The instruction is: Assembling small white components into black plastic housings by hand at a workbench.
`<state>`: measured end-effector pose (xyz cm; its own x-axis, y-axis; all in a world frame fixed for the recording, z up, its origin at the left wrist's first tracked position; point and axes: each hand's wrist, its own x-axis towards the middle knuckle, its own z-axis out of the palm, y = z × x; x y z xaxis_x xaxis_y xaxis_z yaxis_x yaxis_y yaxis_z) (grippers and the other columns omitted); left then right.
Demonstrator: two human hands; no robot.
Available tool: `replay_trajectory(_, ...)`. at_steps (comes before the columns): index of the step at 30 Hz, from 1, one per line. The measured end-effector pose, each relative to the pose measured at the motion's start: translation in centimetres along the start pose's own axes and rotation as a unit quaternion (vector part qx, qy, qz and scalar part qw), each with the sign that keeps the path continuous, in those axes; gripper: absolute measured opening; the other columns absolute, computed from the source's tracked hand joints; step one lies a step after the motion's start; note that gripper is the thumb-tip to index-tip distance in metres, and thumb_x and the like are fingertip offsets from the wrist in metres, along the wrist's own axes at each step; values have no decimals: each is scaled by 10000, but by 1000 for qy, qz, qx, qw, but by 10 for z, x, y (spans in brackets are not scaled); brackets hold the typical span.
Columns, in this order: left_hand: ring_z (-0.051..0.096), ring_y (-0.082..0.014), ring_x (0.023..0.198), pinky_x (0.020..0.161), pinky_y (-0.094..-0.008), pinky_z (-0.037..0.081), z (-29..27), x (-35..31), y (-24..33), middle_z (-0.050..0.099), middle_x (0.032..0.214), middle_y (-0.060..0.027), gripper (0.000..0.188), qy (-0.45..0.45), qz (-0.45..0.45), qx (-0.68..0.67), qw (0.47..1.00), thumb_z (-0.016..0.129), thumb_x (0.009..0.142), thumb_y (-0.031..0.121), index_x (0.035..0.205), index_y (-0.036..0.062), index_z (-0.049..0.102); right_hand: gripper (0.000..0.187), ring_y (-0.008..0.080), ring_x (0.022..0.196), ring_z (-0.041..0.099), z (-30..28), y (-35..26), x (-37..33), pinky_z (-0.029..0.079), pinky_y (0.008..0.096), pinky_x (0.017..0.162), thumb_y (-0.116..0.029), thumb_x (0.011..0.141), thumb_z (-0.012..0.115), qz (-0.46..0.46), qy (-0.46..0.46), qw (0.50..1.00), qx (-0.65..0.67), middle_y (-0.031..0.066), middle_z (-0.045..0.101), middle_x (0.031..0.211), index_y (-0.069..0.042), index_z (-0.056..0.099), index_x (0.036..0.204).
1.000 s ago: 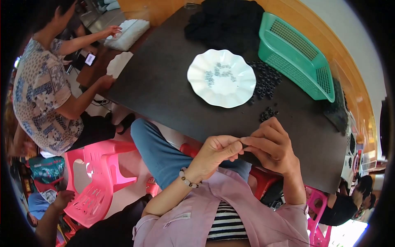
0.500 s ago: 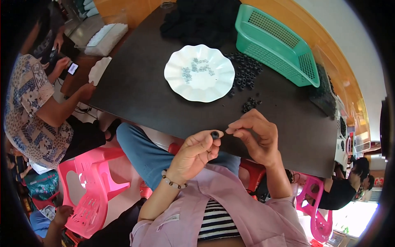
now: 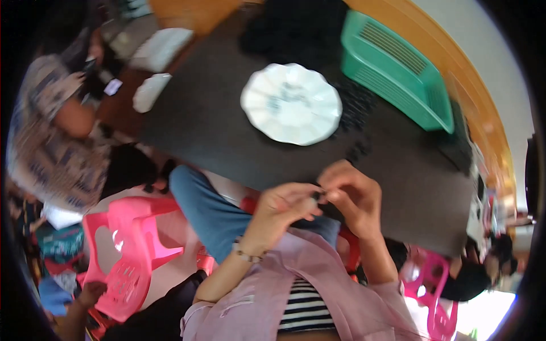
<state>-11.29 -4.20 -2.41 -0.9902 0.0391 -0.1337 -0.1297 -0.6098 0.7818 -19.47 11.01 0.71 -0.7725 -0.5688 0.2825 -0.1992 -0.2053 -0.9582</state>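
Note:
My left hand point(image 3: 278, 210) pinches a small black ring-shaped part point(image 3: 316, 195) between thumb and fingertips, just past the table's near edge. The fingertips of my right hand point(image 3: 359, 198) are pinched together right against that part; anything between them is too small and blurred to make out. Beyond my hands, on the dark table point(image 3: 409, 190), lies a white scalloped plate point(image 3: 307, 122) holding many tiny clear bits point(image 3: 287, 94). To its right spreads a heap of black parts point(image 3: 357, 105), and a smaller cluster of them point(image 3: 357, 151) lies closer to my right hand.
A green perforated basket point(image 3: 392, 85) stands at the back right, with dark cloth point(image 3: 290, 28) left of it. At left a person point(image 3: 45, 136) in a patterned shirt sits near another white dish point(image 3: 151, 94). Pink plastic chairs point(image 3: 133, 244) stand at left and right.
My hands have come together, the right fingertips now meeting the black part in my left hand. The whole view has shifted and blurred, the table scene sliding rightward.

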Motion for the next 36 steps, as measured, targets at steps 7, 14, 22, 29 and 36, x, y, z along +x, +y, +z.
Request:
replay_trajectory(7,594,-87,741,671,-221,486,-5,-9,-6,679,972,-74,281,-48,-28,-61,997,646,895,125,1140,-8,616,199,218,757,522,10,-22,-12,428,309,680,30,656,714,-169,-14,930,-327,40,630,804,-67,682,826)
replay_trajectory(14,582,-89,763,711,-214,482,-20,-22,-15,678,993,-84,279,-53,-72,-130,987,646,897,153,1134,8,631,233,220,735,495,23,-25,-13,420,310,661,-7,627,732,-183,-67,898,-394,15,619,794,-91,691,841)
replay_trajectory(22,593,-97,782,741,-233,499,-20,-25,-25,675,1034,-108,340,-45,-82,-151,984,617,912,225,1174,8,625,259,223,740,495,19,-22,-21,425,321,669,18,635,696,-190,-67,876,-438,13,615,795,-100,686,865)
replay_trajectory(29,583,-84,785,744,-222,497,-20,-6,-31,662,982,-67,300,-24,-98,-166,981,600,929,225,1145,19,617,209,195,774,500,1,1,-17,422,302,698,41,682,701,-124,-9,943,-309,27,603,818,-76,700,854)
replay_trajectory(36,540,-35,782,708,-183,456,-3,25,-35,629,931,26,304,-38,-105,-182,977,570,949,313,1135,75,611,96,126,805,506,-13,25,-7,426,235,720,-93,804,726,-4,12,1000,-26,76,554,938,-29,686,864)
